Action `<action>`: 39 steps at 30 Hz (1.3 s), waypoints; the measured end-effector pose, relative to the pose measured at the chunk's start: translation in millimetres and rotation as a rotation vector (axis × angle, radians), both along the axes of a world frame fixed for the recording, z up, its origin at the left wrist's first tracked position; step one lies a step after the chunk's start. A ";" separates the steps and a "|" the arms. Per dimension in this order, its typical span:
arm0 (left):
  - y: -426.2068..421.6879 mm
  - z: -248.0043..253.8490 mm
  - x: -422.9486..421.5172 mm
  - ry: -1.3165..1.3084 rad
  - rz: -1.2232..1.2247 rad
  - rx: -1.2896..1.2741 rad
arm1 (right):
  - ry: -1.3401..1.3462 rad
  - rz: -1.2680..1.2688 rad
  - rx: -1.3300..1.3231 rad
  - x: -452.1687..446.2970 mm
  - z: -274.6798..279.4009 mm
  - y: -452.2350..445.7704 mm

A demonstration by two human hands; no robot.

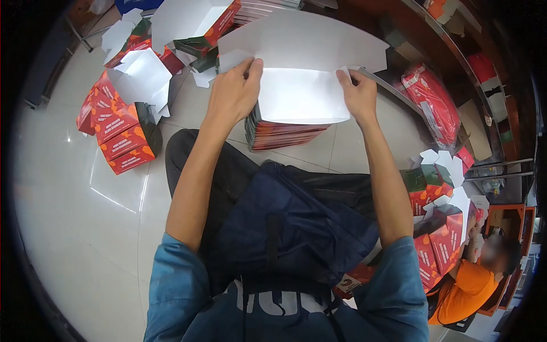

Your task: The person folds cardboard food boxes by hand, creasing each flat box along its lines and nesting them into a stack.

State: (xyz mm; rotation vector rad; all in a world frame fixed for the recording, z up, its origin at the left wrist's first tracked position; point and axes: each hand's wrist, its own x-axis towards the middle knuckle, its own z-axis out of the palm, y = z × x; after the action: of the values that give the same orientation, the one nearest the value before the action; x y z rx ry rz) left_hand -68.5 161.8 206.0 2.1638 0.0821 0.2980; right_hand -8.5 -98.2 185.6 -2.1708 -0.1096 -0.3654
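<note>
In front of me a cardboard box (pixel 303 96) shows its white inside, with a tall lid panel (pixel 302 41) standing up at the far side. It rests on a stack of flat folded cartons (pixel 286 135) with red and dark edges. My left hand (pixel 235 92) pinches the box's left wall near the back corner, thumb inside. My right hand (pixel 360 94) pinches the right back corner between thumb and fingers. The fingertips behind the walls are hidden.
Red-and-green boxes (pixel 122 139) with raised white flaps lie to the left, others (pixel 441 242) to the right. A red plastic-wrapped package (pixel 432 105) leans by a shelf. A dark blue cloth bag (pixel 296 222) covers my lap. A person in orange (pixel 470 290) sits at the right.
</note>
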 end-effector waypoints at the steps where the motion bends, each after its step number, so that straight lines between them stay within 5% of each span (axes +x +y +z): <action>1: 1.9 -0.9 -0.3 -0.002 0.013 -0.005 | 0.003 0.008 0.042 -1.6 -2.5 1.0; 8: 9.6 2.3 -7.1 0.016 0.069 0.009 | 0.189 0.039 0.023 -4.4 -2.3 14.4; 11: 15.1 -0.9 -6.7 0.004 0.096 0.003 | 0.042 0.053 -0.139 -10.8 -4.0 17.6; 18: 33.9 -7.0 -6.5 -0.013 0.095 0.010 | 0.108 0.056 0.000 -23.4 -9.1 30.9; 21: 39.8 -6.9 -7.7 0.013 0.095 0.022 | -0.138 0.073 -0.043 -9.0 -25.1 34.9; 24: 44.8 -9.6 -8.6 -0.024 0.085 0.030 | 0.314 0.136 0.184 -15.6 -7.4 39.8; 33: 56.2 -15.6 -19.3 -0.040 0.070 -0.064 | 0.049 0.156 0.251 -28.9 -18.7 58.8; 39: 49.9 -6.1 -20.3 0.086 0.090 0.031 | 0.226 0.102 -0.121 -9.6 -9.5 54.1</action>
State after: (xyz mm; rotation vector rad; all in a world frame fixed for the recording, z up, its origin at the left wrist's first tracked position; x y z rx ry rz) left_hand -88.8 211.7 199.9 2.2071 0.2251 0.2586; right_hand -18.1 -44.1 176.1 -2.2998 -0.1177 -0.0552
